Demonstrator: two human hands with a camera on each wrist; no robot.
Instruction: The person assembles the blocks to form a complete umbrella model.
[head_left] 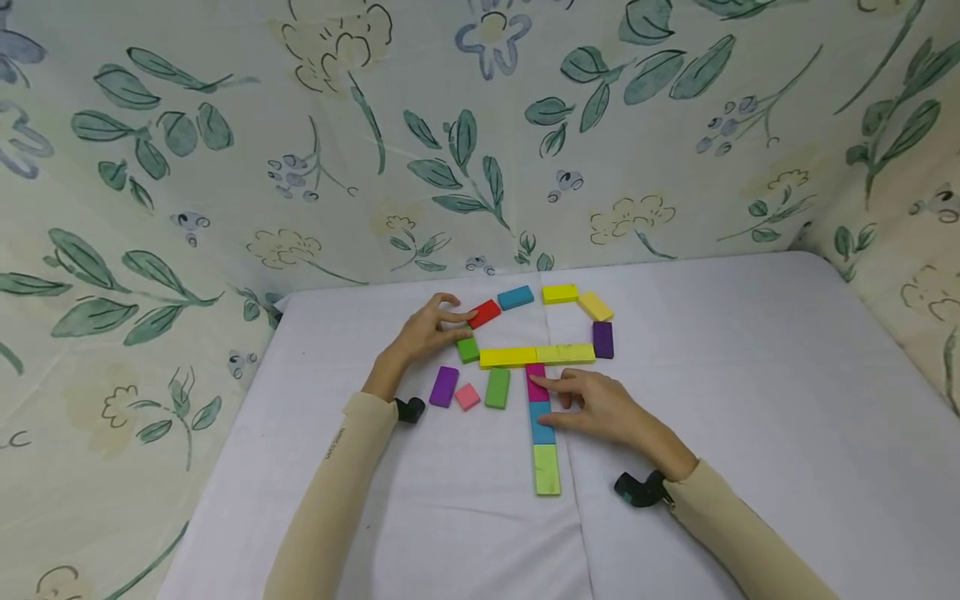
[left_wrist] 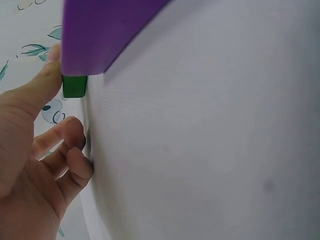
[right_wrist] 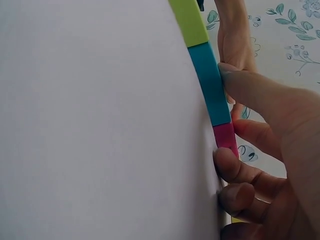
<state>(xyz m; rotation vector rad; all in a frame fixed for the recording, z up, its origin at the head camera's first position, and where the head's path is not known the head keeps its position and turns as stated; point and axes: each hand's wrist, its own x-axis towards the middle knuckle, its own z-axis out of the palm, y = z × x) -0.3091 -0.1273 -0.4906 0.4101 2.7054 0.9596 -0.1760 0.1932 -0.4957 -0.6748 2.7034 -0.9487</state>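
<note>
Flat coloured blocks lie on the white cloth in a loop with a straight stem. In the head view my left hand (head_left: 429, 327) has a fingertip on the red block (head_left: 486, 313); its thumb is at the green block (head_left: 468, 350). My right hand (head_left: 600, 403) touches the stem: index finger on the magenta block (head_left: 536, 388), thumb on the blue block (head_left: 541, 429). A lime block (head_left: 547, 471) ends the stem. Two yellow blocks, one (head_left: 508, 357) left of the other (head_left: 566, 354), form the loop's lower side. The right wrist view shows the thumb against the blue block (right_wrist: 210, 85).
Left of the stem lie a purple block (head_left: 444, 387), a pink block (head_left: 467, 397) and another green block (head_left: 497, 388). The loop's far side has a blue block (head_left: 515, 297), yellow blocks (head_left: 560, 293) and a dark purple block (head_left: 603, 340). A floral cloth (head_left: 465, 225) hangs behind.
</note>
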